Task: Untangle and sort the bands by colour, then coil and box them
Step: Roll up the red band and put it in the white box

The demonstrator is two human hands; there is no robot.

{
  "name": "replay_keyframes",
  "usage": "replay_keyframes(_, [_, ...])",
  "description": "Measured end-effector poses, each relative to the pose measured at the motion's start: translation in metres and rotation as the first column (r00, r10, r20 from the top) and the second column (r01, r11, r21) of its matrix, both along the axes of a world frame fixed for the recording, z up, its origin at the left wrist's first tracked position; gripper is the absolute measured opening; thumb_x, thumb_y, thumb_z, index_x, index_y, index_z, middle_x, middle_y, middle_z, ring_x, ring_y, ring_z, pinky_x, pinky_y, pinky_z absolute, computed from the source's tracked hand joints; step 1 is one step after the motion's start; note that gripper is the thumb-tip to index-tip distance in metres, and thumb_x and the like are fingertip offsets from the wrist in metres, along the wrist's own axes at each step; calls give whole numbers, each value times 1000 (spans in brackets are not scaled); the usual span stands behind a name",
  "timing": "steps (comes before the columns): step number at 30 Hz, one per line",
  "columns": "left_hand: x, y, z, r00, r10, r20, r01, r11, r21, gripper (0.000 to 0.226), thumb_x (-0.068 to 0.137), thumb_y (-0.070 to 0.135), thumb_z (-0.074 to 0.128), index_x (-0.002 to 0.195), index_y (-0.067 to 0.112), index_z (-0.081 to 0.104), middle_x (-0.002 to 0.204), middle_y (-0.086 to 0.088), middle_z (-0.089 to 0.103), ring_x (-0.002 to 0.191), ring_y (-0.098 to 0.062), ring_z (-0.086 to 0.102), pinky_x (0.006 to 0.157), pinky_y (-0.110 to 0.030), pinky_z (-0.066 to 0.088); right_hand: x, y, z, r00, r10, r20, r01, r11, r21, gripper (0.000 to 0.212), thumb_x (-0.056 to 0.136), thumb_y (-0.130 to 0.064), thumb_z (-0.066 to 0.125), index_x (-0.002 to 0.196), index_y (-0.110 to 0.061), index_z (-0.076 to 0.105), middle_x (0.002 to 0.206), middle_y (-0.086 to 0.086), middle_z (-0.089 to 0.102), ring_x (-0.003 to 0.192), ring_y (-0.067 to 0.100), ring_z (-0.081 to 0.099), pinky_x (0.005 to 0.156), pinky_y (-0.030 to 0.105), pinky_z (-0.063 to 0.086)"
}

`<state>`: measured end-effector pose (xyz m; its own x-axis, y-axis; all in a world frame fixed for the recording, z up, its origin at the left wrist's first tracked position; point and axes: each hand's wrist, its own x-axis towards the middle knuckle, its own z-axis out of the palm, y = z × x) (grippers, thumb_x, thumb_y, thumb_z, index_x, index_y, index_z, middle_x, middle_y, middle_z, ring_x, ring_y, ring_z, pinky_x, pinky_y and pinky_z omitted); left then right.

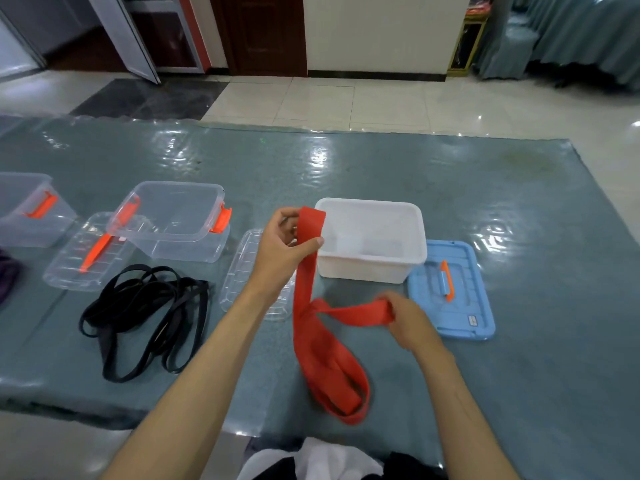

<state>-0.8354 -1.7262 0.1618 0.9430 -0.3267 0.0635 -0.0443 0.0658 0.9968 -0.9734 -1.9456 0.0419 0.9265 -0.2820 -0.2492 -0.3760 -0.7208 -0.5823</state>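
Gripping the red band (311, 344), both hands' fingers (313, 244), right hand (407, 323) seemingly blurred, beside white box (412, 258) edge.

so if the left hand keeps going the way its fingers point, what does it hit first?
Likely the white box: the left hand, gripping the red band, points right toward its near-left wall. Depth is unclear.

Place: a large tiled indoor room, perhaps a hall; exact kind unclear.
Floor: glossy pale tiles (381, 98).
Doors: dark wooden door (263, 32), open glazed door (138, 32).
Furnishing: teal drapes (571, 32); tabletop (450, 174) under clear plastic.
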Motion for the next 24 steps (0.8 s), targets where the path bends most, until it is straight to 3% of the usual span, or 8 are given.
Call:
replay_keyframes(2, [-1,3,9,995,88,45,-85,995,-60,48,82,-12,80,113,17,58,101,-1,72,89,-10,67,83,-22,53,-13,-6,-12,956,101,-274,-114,993,-32,47,88,-13,77,130,-19,60,123,8,70,113,28,68,94,36,54])
replay_keyframes(5, [2,11,29,983,157,95,-144,981,-126,48,82,-5,84,116,17,58,107,-4,71,97,-12,67,88,-23,55,-25,-7,-15,856,302,-419,-174,932,316,79,80,5,82,147,-22,48,131,1,65,110,4,71,82,18,57])
replay_keyframes(7, [3,14,48,979,155,132,-135,980,-147,48,82,-3,85,117,15,57,106,-5,72,98,-14,67,90,-27,56,-28,-7,-14,888,369,-274,-229,872,433,84,73,3,87,144,-23,50,133,-5,65,115,4,67,88,17,57])
replay_keyframes(9, [2,14,65,973,148,176,-120,980,-158,46,83,-3,85,116,15,57,106,-7,72,99,-17,68,93,-37,56,-24,-5,-12,951,253,-180,-166,904,395,88,74,-2,91,149,-20,49,136,-8,62,127,9,61,104,15,47])
replay_keyframes(11, [-2,12,80,962,160,220,-121,976,-182,45,83,-2,85,113,18,58,105,-5,73,100,-18,69,95,-42,56,-13,1,1,984,128,-124,-83,945,317,82,84,-14,88,153,-19,45,142,-3,59,129,9,55,97,3,37])
replay_keyframes(14, [-6,10,102,934,201,296,-139,966,-216,44,81,0,87,110,19,59,101,2,73,98,-17,69,92,-39,57,11,15,36,996,7,85,-33,952,304,68,93,-25,80,153,-21,48,147,0,57,138,10,51,112,21,38])
replay_keyframes(19, [-10,8,131,904,186,385,-122,975,-184,48,84,6,88,121,3,59,111,-9,73,104,-23,70,92,-39,58,48,43,135,875,-112,471,-177,833,525,45,100,-29,71,139,-45,55,138,-11,65,134,9,59,114,35,49])
replay_keyframes(24, [-18,16,137,861,47,507,-49,999,-9,30,96,3,73,125,4,62,119,-10,71,111,-20,68,95,-38,55,69,83,227,763,-60,644,-436,688,580,55,102,-54,59,151,-62,35,143,-9,63,136,12,59,114,41,46])
